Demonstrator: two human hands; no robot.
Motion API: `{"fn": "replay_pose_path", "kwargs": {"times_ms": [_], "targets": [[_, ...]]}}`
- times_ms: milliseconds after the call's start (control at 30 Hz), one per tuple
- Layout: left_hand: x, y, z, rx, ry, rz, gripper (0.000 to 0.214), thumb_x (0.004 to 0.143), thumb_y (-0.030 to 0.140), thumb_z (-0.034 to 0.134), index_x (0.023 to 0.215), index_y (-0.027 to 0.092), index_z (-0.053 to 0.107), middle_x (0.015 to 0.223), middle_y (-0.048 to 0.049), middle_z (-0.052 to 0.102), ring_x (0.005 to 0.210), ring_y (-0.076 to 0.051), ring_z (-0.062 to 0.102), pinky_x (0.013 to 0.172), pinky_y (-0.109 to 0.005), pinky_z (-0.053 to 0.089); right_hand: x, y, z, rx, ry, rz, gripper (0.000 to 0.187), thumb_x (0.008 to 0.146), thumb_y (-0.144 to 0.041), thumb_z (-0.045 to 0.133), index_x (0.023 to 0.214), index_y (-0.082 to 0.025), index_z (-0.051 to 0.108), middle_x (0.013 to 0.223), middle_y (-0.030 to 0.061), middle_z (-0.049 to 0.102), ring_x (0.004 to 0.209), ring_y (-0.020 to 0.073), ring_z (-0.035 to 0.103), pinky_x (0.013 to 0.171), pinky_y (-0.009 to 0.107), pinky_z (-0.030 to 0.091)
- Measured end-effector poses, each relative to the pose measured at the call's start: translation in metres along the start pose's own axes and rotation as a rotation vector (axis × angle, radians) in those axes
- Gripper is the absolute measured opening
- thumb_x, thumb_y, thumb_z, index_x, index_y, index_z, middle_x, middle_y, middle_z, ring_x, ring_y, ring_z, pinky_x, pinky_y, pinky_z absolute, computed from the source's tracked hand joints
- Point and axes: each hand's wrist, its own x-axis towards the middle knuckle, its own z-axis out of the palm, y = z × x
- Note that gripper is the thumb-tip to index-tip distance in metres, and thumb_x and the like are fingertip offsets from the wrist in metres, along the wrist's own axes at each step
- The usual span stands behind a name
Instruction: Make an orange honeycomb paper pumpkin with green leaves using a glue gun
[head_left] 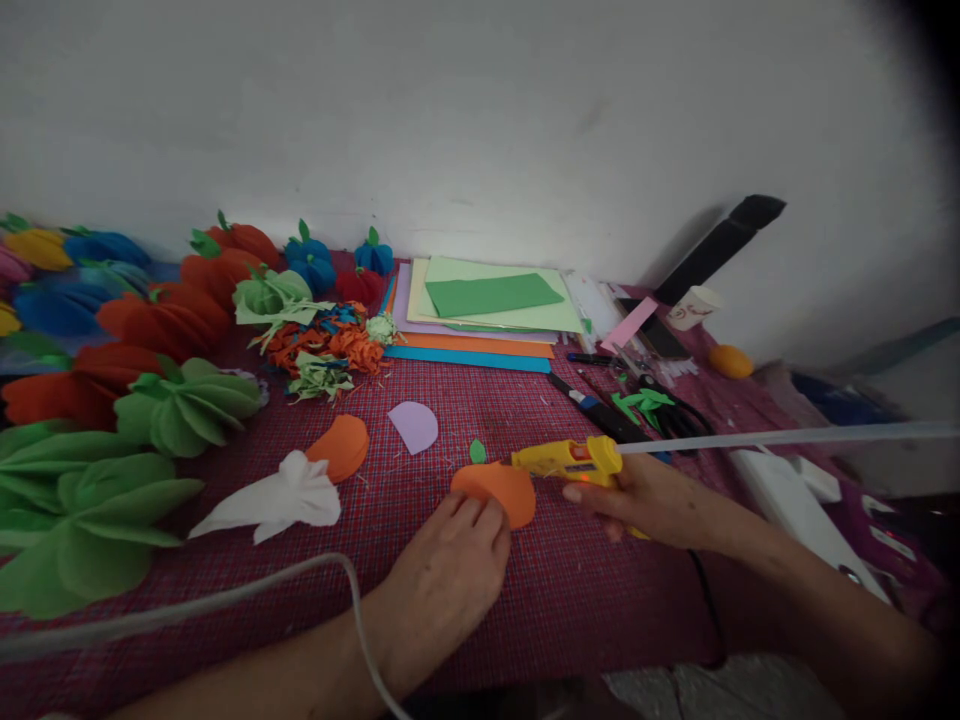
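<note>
A yellow hot glue gun (574,460) is gripped in my right hand (652,500). A long translucent glue stick (780,437) runs out of its back to the right. The nozzle points left, at the upper edge of a rounded orange paper piece (502,490). My left hand (454,560) has its fingers curled together on the lower left edge of that piece; its fingertips are partly hidden. Just above the piece lies a small green paper leaf (478,451). A lilac paper cutout (415,427) and another orange paper piece (341,447) rest farther left.
Paper pumpkins (161,320) crowd the left side, near crumpled paper scraps (330,345) and a white tissue (289,495). Coloured sheets (495,300) are stacked by the wall. On the right are scissors (679,410), a utility knife (600,410), a paper cup (694,307) and an orange fruit (730,361).
</note>
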Motion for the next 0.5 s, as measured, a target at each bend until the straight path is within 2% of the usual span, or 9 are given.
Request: {"fn": "replay_pose_path", "kwargs": {"times_ms": [167,500], "targets": [[-0.0012,0.0001,0.0015,0.000,0.016,0.002,0.023,0.083,0.010,0.043,0.100,0.011,0.057,0.101,-0.0088,0.060,0.092,-0.021,0.056,0.083,-0.037,0.046,0.0008,-0.0016,0.0018,0.009,0.002,-0.020,0.048,0.082,-0.047,0.050,0.119,-0.017,0.054,0.051,-0.0039,0.052,0.042,0.0090,0.047,0.039,0.017,0.035],[0.0003,-0.0004,-0.0006,-0.005,0.002,0.004,0.021,0.083,0.010,0.043,0.099,0.011,0.057,0.102,-0.0092,0.060,0.091,-0.020,0.057,0.082,-0.037,0.045,0.0020,-0.0027,0.0040,0.038,-0.015,-0.047,0.047,0.084,-0.047,0.048,0.121,-0.020,0.052,0.064,-0.0017,0.056,0.044,0.0070,0.047,0.039,0.017,0.038]]}}
